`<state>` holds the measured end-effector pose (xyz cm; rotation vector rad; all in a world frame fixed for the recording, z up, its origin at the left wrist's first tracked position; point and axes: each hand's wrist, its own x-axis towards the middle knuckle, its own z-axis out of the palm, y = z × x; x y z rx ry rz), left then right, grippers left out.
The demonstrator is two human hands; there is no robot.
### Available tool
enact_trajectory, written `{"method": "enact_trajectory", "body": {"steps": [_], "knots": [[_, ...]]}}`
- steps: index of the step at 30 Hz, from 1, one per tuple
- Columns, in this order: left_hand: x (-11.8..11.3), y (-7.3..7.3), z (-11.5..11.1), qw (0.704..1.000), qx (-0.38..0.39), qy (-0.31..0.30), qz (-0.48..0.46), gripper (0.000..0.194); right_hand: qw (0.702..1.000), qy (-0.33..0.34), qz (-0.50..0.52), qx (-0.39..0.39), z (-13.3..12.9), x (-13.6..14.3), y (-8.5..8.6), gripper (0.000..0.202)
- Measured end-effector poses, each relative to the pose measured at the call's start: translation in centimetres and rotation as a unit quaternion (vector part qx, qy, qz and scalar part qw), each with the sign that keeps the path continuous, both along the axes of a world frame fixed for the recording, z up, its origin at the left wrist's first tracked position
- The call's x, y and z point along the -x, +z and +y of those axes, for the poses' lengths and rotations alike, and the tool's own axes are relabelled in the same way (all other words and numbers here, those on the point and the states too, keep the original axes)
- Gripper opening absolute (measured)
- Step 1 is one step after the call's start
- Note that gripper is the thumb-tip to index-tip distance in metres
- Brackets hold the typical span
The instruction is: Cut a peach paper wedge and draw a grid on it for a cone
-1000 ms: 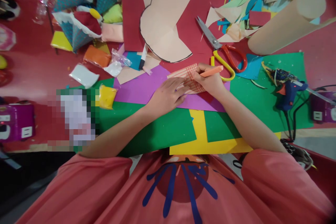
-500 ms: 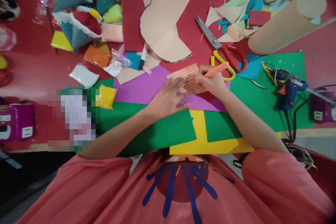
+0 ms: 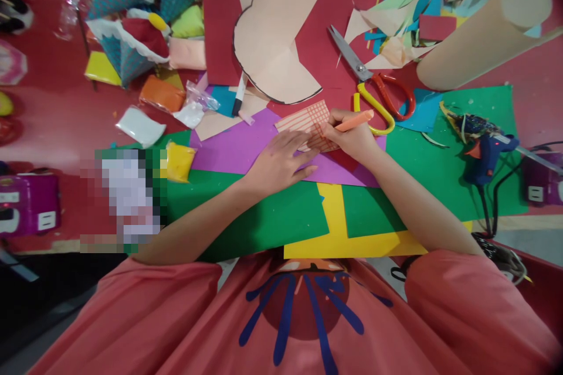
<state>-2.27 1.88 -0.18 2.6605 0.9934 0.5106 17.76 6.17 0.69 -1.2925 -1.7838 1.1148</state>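
Note:
A small piece of pale paper point(image 3: 317, 110) bears orange lines, crossed into a grid toward its right side and only lengthwise stripes at its left. My left hand point(image 3: 278, 163) lies flat on its lower left part, fingers spread. An orange marker point(image 3: 355, 121) is pinched in my right hand point(image 3: 352, 139), its tip down at the paper and hidden by the fingers. Purple paper point(image 3: 224, 152) lies beneath. Just beyond my right hand rest scissors point(image 3: 363, 74) with one red and one yellow handle, blades apart.
A cream paper shape with black outline point(image 3: 268, 41) lies on red card. At right are a blue glue gun point(image 3: 486, 158), a rolled paper tube point(image 3: 475, 41) and paper scraps point(image 3: 391, 20). Left stand fabric-like cones point(image 3: 125, 50), a black-capped marker point(image 3: 240, 95) and a yellow packet point(image 3: 180, 162).
The lined paper has shifted slightly left and away from me. My right hand and the marker have moved a little left, and my left hand has slid slightly left with the paper.

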Motion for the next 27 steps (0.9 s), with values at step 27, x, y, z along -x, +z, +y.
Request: {"method": "enact_trajectory", "body": {"steps": [27], "knots": [[-0.03, 0.07, 0.04, 1.0, -0.023, -0.007, -0.002, 0.041, 0.995, 0.093, -0.043, -0.016, 0.34, -0.52, 0.18, 0.032]]}}
